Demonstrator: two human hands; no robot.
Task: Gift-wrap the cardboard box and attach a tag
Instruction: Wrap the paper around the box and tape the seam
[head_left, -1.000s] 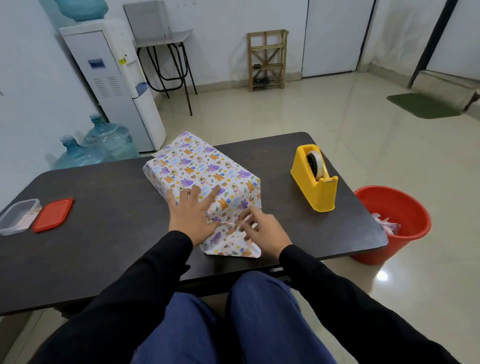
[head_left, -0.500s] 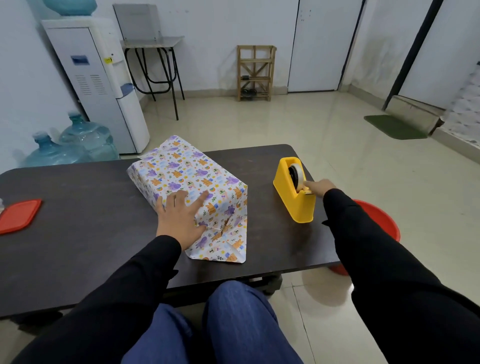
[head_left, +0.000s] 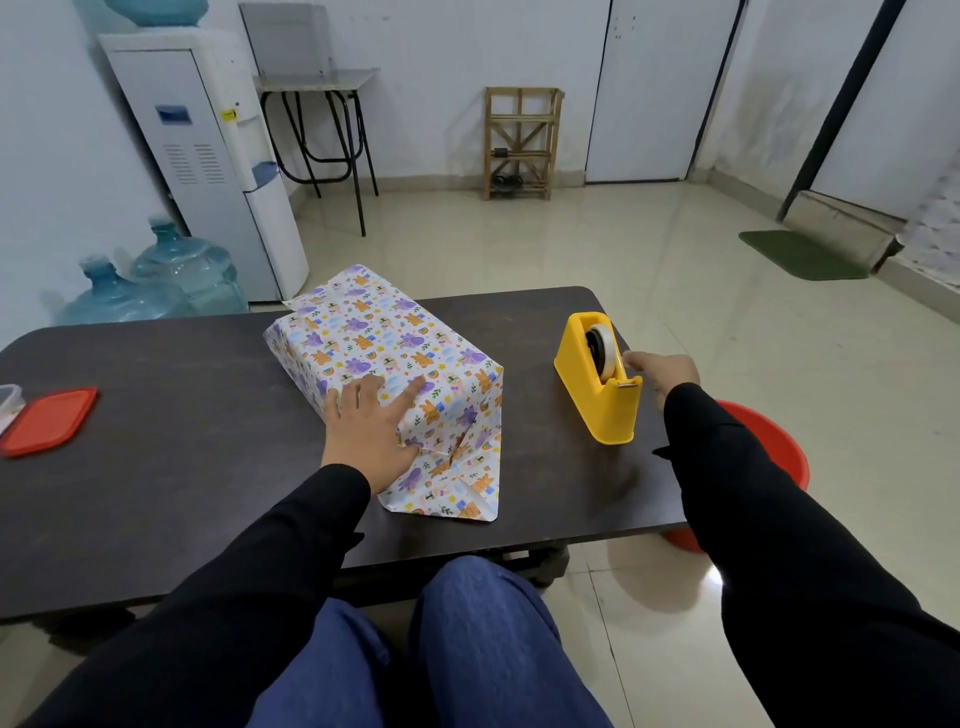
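At the left edge a red lid (head_left: 49, 421) lies beside a clear container (head_left: 9, 397). A white water dispenser (head_left: 208, 156) stands upper left, two blue jugs (head_left: 182, 270) below it. A wooden rack (head_left: 522, 143) stands at top centre, a green mat (head_left: 802, 254) lies at the right, and a red bucket (head_left: 774, 452) sits lower right.

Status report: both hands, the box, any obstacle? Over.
Left hand flat on wrapped box, pressing paper. Right hand at tape dispenser, fingers on tape, grip unclear. Near flap untaped. No obstacle seen.

Box (head_left: 395, 353) centre of table (head_left: 171, 493); tape dispenser (head_left: 602, 410) to right; lid (head_left: 49, 421) far left; bucket (head_left: 769, 447) right of table.
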